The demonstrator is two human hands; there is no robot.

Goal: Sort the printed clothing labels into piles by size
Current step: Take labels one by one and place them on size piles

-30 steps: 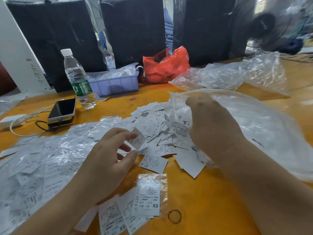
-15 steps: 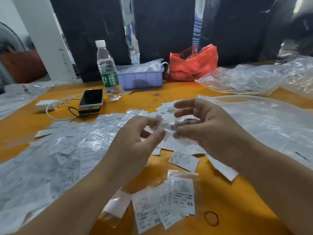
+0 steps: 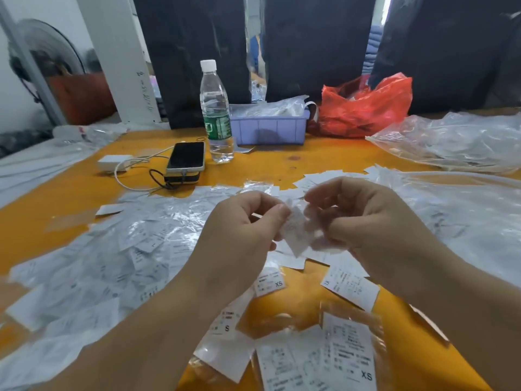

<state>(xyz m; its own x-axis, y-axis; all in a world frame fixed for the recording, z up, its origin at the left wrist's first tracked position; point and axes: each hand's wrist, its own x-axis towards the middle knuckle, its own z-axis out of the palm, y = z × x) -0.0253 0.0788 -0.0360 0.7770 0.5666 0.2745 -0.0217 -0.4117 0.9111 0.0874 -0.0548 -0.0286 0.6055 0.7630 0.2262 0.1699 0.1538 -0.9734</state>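
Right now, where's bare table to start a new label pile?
Bare orange table lies between the purple bin and the loose labels, and at the left edge beside the charger cable. The plastic-covered label heap is crowded.

Held label's [image 3: 294,232] print blurred, its size unreadable.

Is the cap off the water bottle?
No, the water bottle stands upright on the orange table with its white cap still on top.
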